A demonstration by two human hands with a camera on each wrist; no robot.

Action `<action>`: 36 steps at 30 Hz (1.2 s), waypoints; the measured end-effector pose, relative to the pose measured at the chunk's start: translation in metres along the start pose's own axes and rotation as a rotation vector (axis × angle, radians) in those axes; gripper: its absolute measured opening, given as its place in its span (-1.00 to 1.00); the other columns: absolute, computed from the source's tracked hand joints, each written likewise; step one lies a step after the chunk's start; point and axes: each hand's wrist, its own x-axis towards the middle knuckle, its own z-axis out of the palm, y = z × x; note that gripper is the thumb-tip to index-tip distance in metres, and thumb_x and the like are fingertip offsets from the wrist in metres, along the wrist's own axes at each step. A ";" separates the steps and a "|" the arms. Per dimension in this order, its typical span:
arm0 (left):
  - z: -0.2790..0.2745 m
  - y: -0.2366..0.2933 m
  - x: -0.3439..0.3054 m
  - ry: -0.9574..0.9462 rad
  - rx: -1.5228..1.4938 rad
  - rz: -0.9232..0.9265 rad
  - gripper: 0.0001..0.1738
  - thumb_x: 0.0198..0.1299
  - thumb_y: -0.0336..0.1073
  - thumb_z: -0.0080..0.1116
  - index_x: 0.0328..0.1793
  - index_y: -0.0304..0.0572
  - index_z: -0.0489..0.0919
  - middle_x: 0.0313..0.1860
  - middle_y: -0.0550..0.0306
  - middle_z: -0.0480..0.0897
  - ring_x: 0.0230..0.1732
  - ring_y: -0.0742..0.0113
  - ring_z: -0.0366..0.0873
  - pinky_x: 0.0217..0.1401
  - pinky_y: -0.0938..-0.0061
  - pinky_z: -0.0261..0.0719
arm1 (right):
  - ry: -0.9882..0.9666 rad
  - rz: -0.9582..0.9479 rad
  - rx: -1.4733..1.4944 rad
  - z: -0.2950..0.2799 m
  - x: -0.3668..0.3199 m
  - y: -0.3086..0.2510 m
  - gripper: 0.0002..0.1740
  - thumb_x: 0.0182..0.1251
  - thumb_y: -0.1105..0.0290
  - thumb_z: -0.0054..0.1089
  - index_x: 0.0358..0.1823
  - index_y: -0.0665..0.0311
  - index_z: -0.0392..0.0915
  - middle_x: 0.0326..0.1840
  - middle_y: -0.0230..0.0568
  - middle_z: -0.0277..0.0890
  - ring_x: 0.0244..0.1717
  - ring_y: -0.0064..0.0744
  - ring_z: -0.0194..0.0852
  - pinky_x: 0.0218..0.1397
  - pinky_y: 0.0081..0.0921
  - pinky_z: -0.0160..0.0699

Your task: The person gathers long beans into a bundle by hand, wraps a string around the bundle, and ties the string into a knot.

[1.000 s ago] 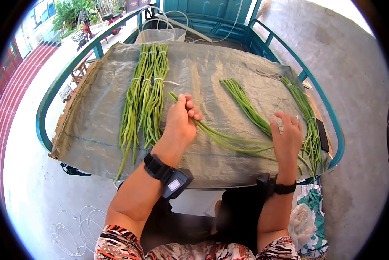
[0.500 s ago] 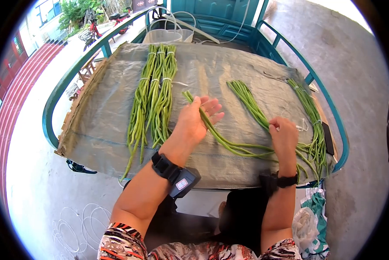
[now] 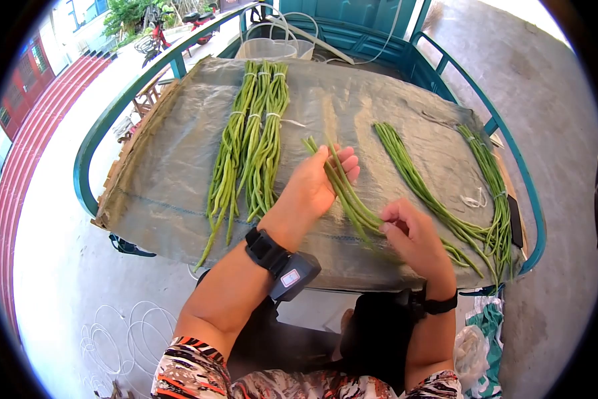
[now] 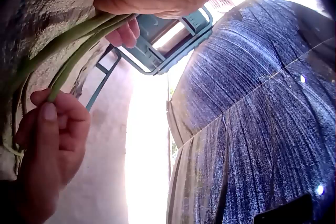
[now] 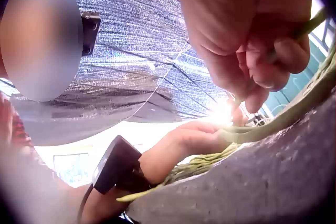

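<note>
My left hand (image 3: 315, 183) holds a few green long beans (image 3: 349, 193) near one end, thumb across them and fingers loosely spread. To its right, my right hand (image 3: 415, 236) pinches a bean from the same few between thumb and fingertips; the left wrist view shows this bean (image 4: 65, 74) in the pinch. Beyond the hands lies a loose row of long beans (image 3: 412, 173). Further right rests a tied bundle (image 3: 488, 166), its lower ends overlapping the loose row. A white tie (image 3: 474, 198) lies between them. Left of my left hand are several tied bundles (image 3: 252, 139) side by side.
A grey plastic sheet (image 3: 179, 133) covers the surface under the beans, with a teal rail (image 3: 86, 146) around it. At the right edge lies a dark flat object (image 3: 515, 223). Clear containers (image 3: 265, 48) stand behind the sheet, and bags (image 3: 475, 352) sit below at right.
My right hand has moved left, from beside the right-hand beans to those in my left hand, and now pinches one. The white tie, by the right fingers earlier, now lies apart on the sheet.
</note>
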 end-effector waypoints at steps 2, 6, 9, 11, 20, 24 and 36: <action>0.005 0.002 -0.005 -0.004 0.013 0.072 -0.65 0.46 -0.18 -0.26 0.14 -0.29 0.35 0.02 -0.07 0.51 -0.04 0.12 0.53 0.11 0.18 0.56 | -0.001 0.060 -0.022 -0.004 -0.002 0.000 -0.87 0.19 0.57 0.07 -0.22 0.35 0.40 -0.45 -0.24 0.43 -0.36 -0.45 0.42 -0.28 -0.52 0.38; 0.011 0.001 -0.009 -0.035 0.035 0.144 -0.66 0.46 -0.17 -0.25 0.16 -0.24 0.36 0.03 -0.03 0.51 -0.04 0.12 0.53 0.11 0.18 0.56 | 0.007 0.082 -0.056 -0.009 -0.003 0.001 -0.85 0.15 0.56 0.07 -0.23 0.35 0.41 -0.42 -0.19 0.46 -0.37 -0.43 0.43 -0.27 -0.51 0.39; 0.014 0.001 -0.010 -0.068 0.078 0.190 -0.67 0.46 -0.18 -0.25 0.16 -0.23 0.36 0.02 -0.03 0.52 -0.04 0.12 0.53 0.11 0.19 0.56 | 0.021 0.069 -0.086 -0.010 -0.003 0.004 -0.85 0.13 0.56 0.08 -0.23 0.35 0.41 -0.43 -0.19 0.47 -0.40 -0.43 0.43 -0.29 -0.51 0.39; 0.014 0.001 -0.011 -0.084 0.087 0.207 -0.66 0.46 -0.17 -0.25 0.15 -0.23 0.37 0.01 -0.02 0.52 -0.04 0.13 0.53 0.09 0.20 0.57 | 0.026 0.082 -0.062 -0.011 -0.003 0.005 -0.85 0.12 0.55 0.08 -0.25 0.34 0.42 -0.45 -0.20 0.47 -0.42 -0.42 0.43 -0.31 -0.51 0.40; 0.015 0.000 -0.013 -0.089 0.127 0.260 -0.71 0.44 -0.18 -0.20 0.08 -0.21 0.38 -0.28 0.17 0.50 -0.26 0.32 0.48 -0.10 0.29 0.57 | 0.060 0.092 -0.156 -0.014 -0.004 0.013 -0.86 0.10 0.53 0.08 -0.27 0.33 0.44 -0.50 -0.19 0.47 -0.44 -0.40 0.45 -0.33 -0.50 0.40; 0.014 -0.001 -0.011 -0.145 0.107 0.259 -0.76 0.44 -0.18 -0.16 -0.01 -0.19 0.37 -0.46 0.30 0.35 -0.44 0.44 0.32 -0.22 0.37 0.47 | 0.083 0.116 -0.171 -0.018 -0.004 0.013 -0.83 0.12 0.50 0.12 -0.23 0.32 0.48 -0.36 -0.13 0.50 -0.36 -0.30 0.49 -0.28 -0.46 0.44; 0.012 0.000 -0.012 -0.063 0.109 0.154 -0.78 0.43 -0.24 -0.15 0.01 -0.24 0.38 -0.52 0.33 0.32 -0.48 0.49 0.27 -0.30 0.46 0.40 | 0.539 0.113 -0.645 -0.041 0.013 0.065 -0.72 0.14 0.41 0.18 -0.09 0.25 0.54 -0.22 -0.11 0.52 -0.13 -0.07 0.44 -0.04 -0.24 0.39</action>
